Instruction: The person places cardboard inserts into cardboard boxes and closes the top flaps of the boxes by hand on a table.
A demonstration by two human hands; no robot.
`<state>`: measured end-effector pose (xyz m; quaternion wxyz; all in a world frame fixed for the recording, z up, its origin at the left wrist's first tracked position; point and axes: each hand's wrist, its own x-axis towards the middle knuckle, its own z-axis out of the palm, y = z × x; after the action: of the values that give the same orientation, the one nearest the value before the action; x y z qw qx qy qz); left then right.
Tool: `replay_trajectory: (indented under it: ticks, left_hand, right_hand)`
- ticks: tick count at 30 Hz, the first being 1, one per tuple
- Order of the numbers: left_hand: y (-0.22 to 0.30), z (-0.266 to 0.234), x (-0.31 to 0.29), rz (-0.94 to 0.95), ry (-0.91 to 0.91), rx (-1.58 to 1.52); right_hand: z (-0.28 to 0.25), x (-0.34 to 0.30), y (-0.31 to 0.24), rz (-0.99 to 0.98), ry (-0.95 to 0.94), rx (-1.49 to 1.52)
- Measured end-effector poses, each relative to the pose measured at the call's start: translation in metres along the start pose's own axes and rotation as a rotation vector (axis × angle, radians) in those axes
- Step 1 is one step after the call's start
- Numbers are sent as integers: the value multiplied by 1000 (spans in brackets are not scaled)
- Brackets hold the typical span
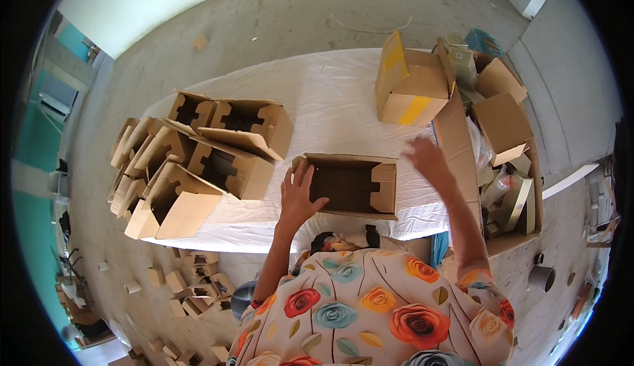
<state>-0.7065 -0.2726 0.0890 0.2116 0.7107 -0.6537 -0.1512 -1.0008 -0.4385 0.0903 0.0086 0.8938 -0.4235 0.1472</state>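
My left grip (297, 198) rests open-fingered on the open corrugated cardboard box's (350, 184) left edge near the white-draped bench (330, 102) rim, right grip (428, 158) spread open, empty.

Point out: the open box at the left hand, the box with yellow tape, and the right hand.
open cardboard box (347, 182), head view, dark inside floor.
box with yellow tape (415, 110), head view, on the tape strip of its front face.
right hand (427, 156), head view, back of the hand.

One open cardboard box (350, 184) at centre, one taped box (409, 82) upper right, two hands (297, 198).
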Motion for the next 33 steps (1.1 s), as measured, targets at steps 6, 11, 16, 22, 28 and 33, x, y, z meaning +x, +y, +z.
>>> replay_trajectory:
  ticks: [6, 11, 16, 22, 28, 33]
  left_hand:
    - [-5, 5, 9, -10, 51, -110]
    - [-11, 10, 4, -31, 123, -109]
    - [-1, 5, 8, -77, 96, -134]
    - [-2, 6, 10, -100, 114, -144]
    - [1, 5, 13, -91, 98, -134]
    - [2, 5, 13, -71, 108, -115]
  right_hand:
    - [-2, 136, 97, 293, -111, 49]
    - [-1, 188, 116, 254, -512, -147]
    - [-1, 186, 133, 256, -514, -160]
    - [-34, 163, 107, 177, -166, -27]
    - [-45, 80, 70, -97, 247, 61]
    - [-64, 47, 35, 108, -159, 284]
